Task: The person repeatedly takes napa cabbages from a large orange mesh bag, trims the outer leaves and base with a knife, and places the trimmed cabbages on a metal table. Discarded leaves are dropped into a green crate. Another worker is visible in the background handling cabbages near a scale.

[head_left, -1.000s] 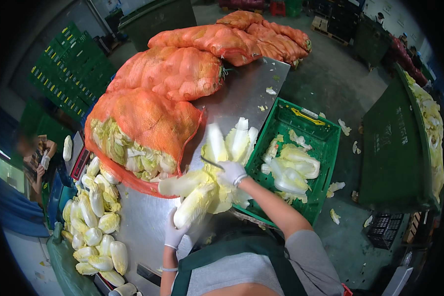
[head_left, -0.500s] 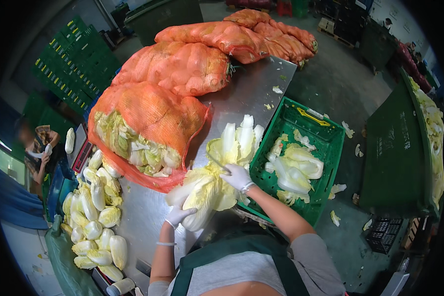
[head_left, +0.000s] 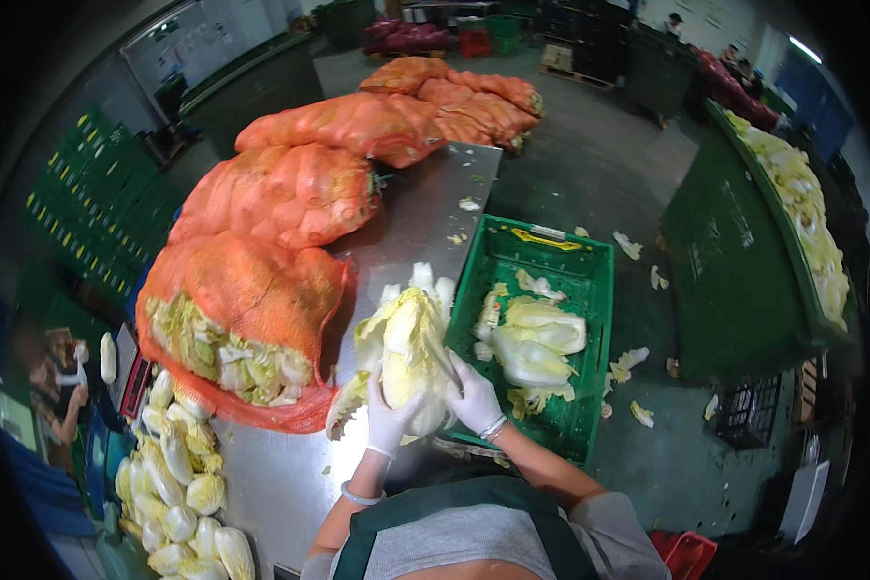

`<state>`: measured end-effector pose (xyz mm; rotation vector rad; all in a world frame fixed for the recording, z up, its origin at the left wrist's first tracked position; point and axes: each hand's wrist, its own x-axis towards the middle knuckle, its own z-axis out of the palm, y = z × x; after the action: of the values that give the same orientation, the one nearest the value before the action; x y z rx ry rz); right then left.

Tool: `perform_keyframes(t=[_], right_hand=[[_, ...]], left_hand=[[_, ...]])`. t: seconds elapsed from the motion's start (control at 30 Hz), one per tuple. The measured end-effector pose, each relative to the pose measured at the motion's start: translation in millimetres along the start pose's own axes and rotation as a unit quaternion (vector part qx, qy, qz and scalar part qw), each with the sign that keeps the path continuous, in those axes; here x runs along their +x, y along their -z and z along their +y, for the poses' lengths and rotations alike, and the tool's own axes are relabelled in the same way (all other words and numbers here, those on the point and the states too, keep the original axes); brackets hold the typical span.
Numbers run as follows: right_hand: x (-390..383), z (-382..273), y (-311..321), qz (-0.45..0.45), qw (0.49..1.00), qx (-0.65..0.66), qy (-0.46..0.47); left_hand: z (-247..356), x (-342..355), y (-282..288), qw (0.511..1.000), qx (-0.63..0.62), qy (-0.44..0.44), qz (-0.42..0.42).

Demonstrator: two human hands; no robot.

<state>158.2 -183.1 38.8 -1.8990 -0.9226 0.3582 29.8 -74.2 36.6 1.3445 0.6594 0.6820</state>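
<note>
White-gloved left hand (head_left: 391, 416) wraps the lower left of an elongated pale-yellow and white Chinese cabbage (head_left: 403, 333); white-gloved right hand (head_left: 472, 396) is bent in close against its right side. Left is holding the cabbage. Right: fingers partly hidden, can't tell how tight or on what.

Change: half a second ago the right hand was over the splayed leaves with a thin blade, the cabbage lying slantwise toward the left hand. Now its leafy end points away, hands either side. Can't make out the blade. Reads as two-handed handling rather than cutting, my judgement. The camera has tilted too, so don't count the background shift.

Cabbage sits above the grey metal table (head_left: 406, 227), between the open orange mesh sack (head_left: 261, 280) and the shallow green plastic crate (head_left: 607, 300). Resting or lifted: can't tell. Loose pale cabbage leaves (head_left: 536, 348) in the crate look unchanged.

Markings: pale characters on the side of the big dark-green plastic bin (head_left: 706, 280), too small to read. Small yellow labels on the tall stack of green plastic crates (head_left: 87, 203), same. No readable brand.
</note>
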Motion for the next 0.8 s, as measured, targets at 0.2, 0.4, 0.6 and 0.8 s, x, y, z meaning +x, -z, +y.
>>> perform_keyframes(t=[0.2, 0.4, 0.6, 0.8], right_hand=[[33, 54, 101, 0.070, 0.989, -0.002, -0.129], [43, 18, 111, -0.019, 0.999, 0.005, 0.046], [44, 14, 77, -0.086, 0.973, -0.016, 0.212], [106, 106, 128, 0.177, 0.945, -0.245, 0.126]], left_hand=[[37, 5, 20, 0.926, -0.224, 0.254, -0.167], [34, -4, 13, 0.952, 0.156, 0.134, -0.226], [73, -18, 0, 0.877, 0.442, -0.008, -0.187], [16, -50, 49, 0.913, -0.272, 0.231, -0.198]])
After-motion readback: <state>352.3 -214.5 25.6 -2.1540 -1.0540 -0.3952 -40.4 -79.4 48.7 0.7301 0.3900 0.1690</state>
